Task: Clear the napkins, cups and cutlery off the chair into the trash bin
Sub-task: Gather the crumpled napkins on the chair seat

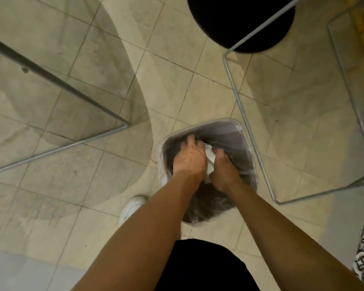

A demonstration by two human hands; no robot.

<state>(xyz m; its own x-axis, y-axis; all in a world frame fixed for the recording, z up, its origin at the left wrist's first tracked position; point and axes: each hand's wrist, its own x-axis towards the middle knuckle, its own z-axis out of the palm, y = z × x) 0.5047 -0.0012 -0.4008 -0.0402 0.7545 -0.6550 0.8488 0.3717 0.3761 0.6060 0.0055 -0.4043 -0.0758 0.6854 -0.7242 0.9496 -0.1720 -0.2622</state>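
Bin [236,133] on beige tiled floor [172,66]

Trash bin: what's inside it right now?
Both the left hand and right hand reach in, a white napkin between them, over a dark liner. Anything beneath the hands is covered.

The left hand [189,158], right hand [223,169] and napkin [210,162] crowd the bin [229,121] mouth. A chair frame [240,110] stands just right of the bin and a table leg [57,80] farther left, with open floor [177,80] between.
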